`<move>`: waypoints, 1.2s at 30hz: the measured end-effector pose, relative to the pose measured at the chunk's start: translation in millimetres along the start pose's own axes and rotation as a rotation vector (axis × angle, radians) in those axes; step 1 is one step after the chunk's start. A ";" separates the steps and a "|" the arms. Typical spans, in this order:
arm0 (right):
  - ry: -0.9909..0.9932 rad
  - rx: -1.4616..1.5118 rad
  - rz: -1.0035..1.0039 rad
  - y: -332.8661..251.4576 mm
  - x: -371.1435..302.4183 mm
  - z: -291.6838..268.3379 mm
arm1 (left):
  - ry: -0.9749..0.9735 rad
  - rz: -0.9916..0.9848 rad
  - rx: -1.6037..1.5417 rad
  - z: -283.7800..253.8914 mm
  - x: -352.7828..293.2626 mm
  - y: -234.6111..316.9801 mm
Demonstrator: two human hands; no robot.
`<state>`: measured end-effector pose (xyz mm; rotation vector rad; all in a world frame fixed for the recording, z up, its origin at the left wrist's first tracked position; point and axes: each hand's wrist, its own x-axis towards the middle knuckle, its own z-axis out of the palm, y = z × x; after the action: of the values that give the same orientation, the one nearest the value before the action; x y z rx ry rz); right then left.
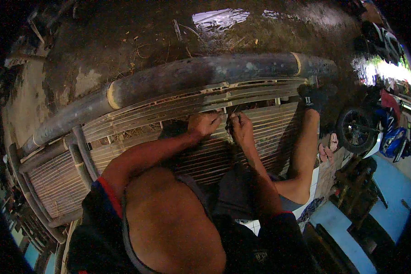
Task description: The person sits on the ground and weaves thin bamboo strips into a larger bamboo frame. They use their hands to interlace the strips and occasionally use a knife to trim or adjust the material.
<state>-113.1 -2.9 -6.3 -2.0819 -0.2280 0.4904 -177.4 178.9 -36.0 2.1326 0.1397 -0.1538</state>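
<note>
My left hand [204,123] is closed in a pinch above the slatted seat of a bamboo bench [271,119]. Close beside it on the right, my right hand [241,128] is closed too, thumb and fingers pressed together. Whatever is between the fingertips is too small and dark to make out. Both hands are over a gap between slats, where a short upright piece of bamboo [224,109] shows. Beyond them, a thick bamboo pole [169,83] with pale joints runs along the bench's far edge.
My leg rests along the bench, its foot in a dark sock [311,98]. Bamboo armrest poles [82,157] rise at the left. On the right are a blue motorbike [392,142] and pink sandals [326,153]. Dark earthen ground [123,43] lies beyond, with a bright wet patch [221,19].
</note>
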 end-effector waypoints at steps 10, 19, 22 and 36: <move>-0.227 -0.096 -0.059 -22.7 -8.7 -6.5 | -0.091 -0.012 -0.090 -23.6 -3.8 19.7; -0.031 -0.682 -0.269 -63.1 -14.0 -2.5 | -0.004 0.117 -0.162 -7.7 0.7 1.9; -0.103 -0.476 -0.448 -75.4 -26.7 -21.3 | 0.069 0.134 -0.191 3.7 1.6 -7.8; -0.201 0.270 0.026 -130.1 -56.5 -73.5 | -0.209 -0.052 0.001 22.2 20.5 -35.4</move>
<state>-128.4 -10.3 152.6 -1.7756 -0.2381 0.7071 -164.1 179.9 -80.6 2.0998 0.0719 -0.4053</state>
